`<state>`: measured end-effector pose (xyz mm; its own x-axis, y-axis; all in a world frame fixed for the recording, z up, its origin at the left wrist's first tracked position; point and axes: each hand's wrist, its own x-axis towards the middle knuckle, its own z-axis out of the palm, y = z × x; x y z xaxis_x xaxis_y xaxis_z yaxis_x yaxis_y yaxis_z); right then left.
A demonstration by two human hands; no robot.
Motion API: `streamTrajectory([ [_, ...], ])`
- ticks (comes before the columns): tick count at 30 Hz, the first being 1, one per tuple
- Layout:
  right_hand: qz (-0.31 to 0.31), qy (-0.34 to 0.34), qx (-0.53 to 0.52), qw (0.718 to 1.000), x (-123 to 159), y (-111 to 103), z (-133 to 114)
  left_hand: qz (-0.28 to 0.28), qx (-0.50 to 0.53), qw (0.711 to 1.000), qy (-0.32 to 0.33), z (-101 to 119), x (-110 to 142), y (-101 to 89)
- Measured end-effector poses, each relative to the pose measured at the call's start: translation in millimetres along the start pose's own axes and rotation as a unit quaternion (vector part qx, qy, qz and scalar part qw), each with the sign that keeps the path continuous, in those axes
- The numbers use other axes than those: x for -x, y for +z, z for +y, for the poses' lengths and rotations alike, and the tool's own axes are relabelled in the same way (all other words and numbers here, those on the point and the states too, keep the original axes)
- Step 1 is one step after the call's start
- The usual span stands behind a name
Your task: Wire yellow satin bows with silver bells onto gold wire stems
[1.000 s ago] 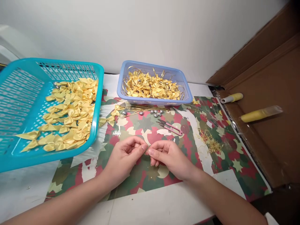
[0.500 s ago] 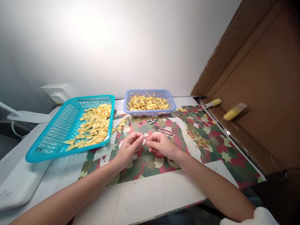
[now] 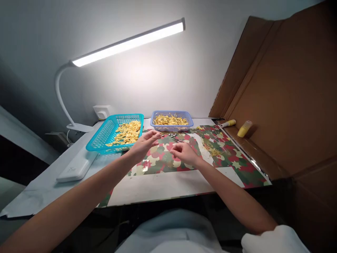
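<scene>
My left hand (image 3: 144,144) is over the table mat, its fingers stretched forward and the thumb apart. Just beyond its fingertips lie thin gold wires (image 3: 171,132) and several small silver beads (image 3: 172,135). My right hand (image 3: 185,153) hovers to the right of it, thumb and fingers curled together; whatever is between them is too small to make out. Behind the right hand lies a pair of thread snips (image 3: 178,140), partly covered. A turquoise basket (image 3: 101,135) with yellow ribbon bows (image 3: 129,133) stands left of my left hand.
A blue-violet basket (image 3: 171,128) of gold pieces with wires stands by the wall. Yellow thread scraps (image 3: 213,150) lie on the patterned mat (image 3: 168,160). A lamp (image 3: 129,44) arches above, a white power bank (image 3: 76,168) lies left, and cardboard (image 3: 276,105) rises on the right.
My hands, together around a small pale piece before, have come apart. The left moved forward toward the wires and beads. My view has tilted up and back, showing the lamp.
</scene>
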<state>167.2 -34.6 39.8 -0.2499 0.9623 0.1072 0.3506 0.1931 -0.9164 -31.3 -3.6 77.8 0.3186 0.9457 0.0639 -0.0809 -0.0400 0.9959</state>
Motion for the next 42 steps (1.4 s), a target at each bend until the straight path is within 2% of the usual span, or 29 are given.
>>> streamTrajectory([
  [4,0.017,0.013,0.039,0.999,12,-5,-3,0.043,0.023,0.998,0.027,2,21,-10.2],
  [9,0.025,0.046,0.089,0.995,22,-14,-9,0.072,0.008,0.997,0.029,-11,51,-28.5],
  [12,0.036,0.050,0.105,0.993,22,-23,-8,0.065,-0.030,0.997,0.032,-21,65,-38.5],
  [16,0.053,0.050,0.115,0.991,19,-39,-4,0.024,-0.107,0.993,0.041,-29,75,-43.5],
  [20,0.064,0.057,0.127,0.988,10,-51,-1,-0.043,-0.201,0.976,0.072,-34,80,-37.2],
  [26,0.066,0.071,0.151,0.984,-9,-60,2,-0.132,-0.324,0.924,0.152,-45,85,-24.7],
  [33,0.065,0.038,0.180,0.981,-13,-60,-14,-0.204,-0.393,0.875,0.197,-51,81,-27.9],
  [38,0.063,0.001,0.202,0.977,-14,-61,-27,-0.197,-0.390,0.875,0.207,-49,77,-36.3],
  [42,0.068,-0.045,0.205,0.975,-13,-60,-39,-0.117,-0.377,0.893,0.219,-36,56,-40.3],
])
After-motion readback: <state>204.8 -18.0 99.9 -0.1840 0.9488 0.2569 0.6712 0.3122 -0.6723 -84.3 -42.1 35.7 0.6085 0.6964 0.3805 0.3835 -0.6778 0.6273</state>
